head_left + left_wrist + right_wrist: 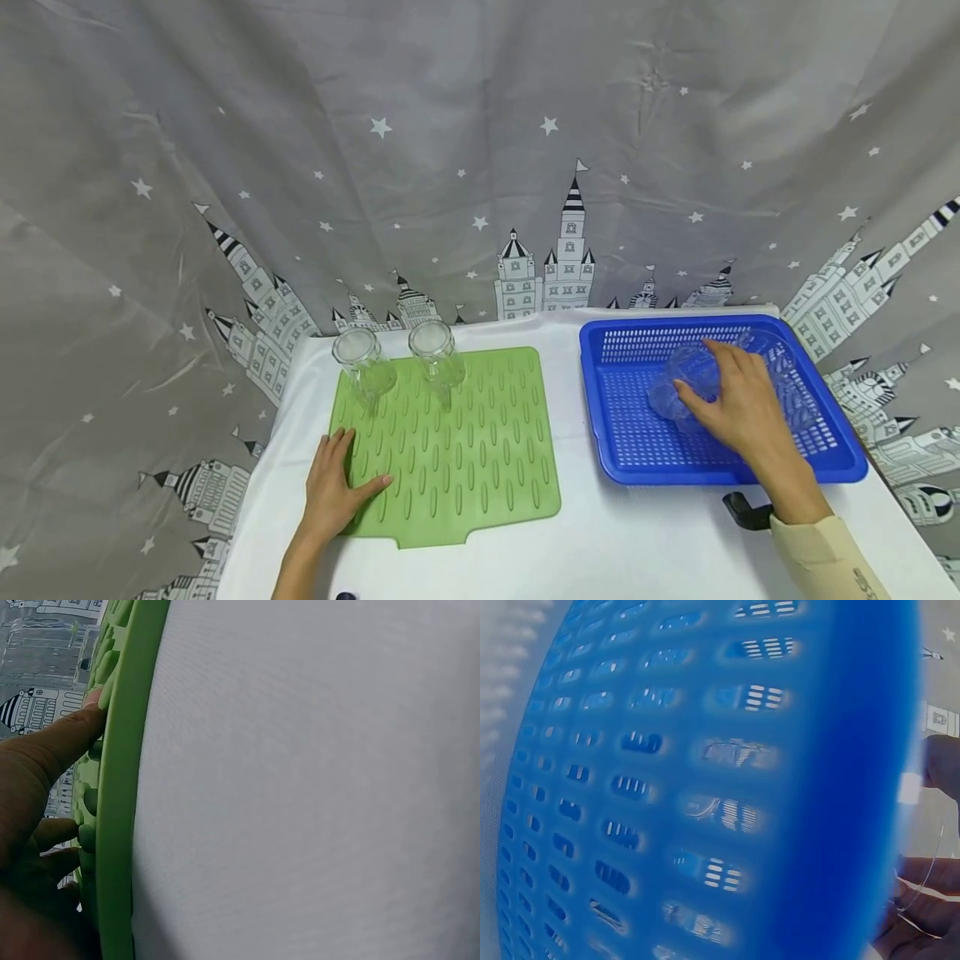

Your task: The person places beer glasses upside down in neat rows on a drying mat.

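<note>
My left hand point(330, 492) rests on the left edge of a green ridged drying mat point(495, 467), thumb and fingers spread. Two clear glass mugs point(365, 364) stand upside down along the mat's far edge, the second glass mug point(437, 354) to the right of the first. My right hand point(742, 400) reaches into a blue plastic basket point(615, 475) and grips a clear glass mug point(686, 375) between thumb and fingers. In the right wrist view the basket wall hides most of that mug; part of a thin glass rim point(931, 862) shows by the fingers.
More clear glassware point(791, 387) lies in the basket's right side. A black handle-like piece point(746, 510) sticks out near the basket's front edge, by my right forearm. A small dark object point(346, 596) is at the bottom edge. Behind the white-covered table point(570, 542) hangs a grey castle-print curtain point(480, 150).
</note>
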`<act>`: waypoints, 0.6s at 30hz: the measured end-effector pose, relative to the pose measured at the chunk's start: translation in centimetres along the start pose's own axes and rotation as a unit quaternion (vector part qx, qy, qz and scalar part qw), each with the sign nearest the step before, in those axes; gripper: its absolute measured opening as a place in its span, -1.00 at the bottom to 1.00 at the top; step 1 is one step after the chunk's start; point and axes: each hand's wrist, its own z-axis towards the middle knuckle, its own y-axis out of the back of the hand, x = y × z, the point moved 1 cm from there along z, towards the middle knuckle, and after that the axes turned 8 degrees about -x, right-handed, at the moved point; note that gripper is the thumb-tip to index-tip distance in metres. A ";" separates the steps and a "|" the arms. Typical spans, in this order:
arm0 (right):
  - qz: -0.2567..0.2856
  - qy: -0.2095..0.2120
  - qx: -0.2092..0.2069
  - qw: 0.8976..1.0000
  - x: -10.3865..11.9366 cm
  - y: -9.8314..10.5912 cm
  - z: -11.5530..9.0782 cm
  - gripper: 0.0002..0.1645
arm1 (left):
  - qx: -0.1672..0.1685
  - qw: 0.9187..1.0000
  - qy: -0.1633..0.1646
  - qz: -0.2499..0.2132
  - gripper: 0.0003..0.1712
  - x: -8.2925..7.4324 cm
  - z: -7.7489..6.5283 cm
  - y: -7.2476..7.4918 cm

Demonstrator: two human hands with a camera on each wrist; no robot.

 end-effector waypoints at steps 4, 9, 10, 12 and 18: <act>0.000 0.009 -0.010 1.000 0.4 0.2 0.1 -0.06 | -0.004 1.000 -0.007 0.003 0.31 -0.1 0.0 0.1; 0.000 0.016 -0.019 1.000 1.0 0.6 0.3 -0.06 | -0.006 1.000 -0.014 0.009 0.30 -0.1 0.1 0.1; 0.000 0.018 -0.021 1.000 1.1 0.6 0.4 -0.06 | -0.007 1.000 -0.014 0.009 0.30 -0.1 0.0 0.0; 0.002 0.022 -0.026 0.999 1.3 0.7 0.4 -0.07 | -0.008 1.000 -0.014 0.007 0.30 0.0 0.0 -0.1; 0.007 0.033 -0.034 0.999 1.7 0.9 0.5 -0.07 | -0.006 1.000 -0.014 0.004 0.31 0.1 0.0 -0.2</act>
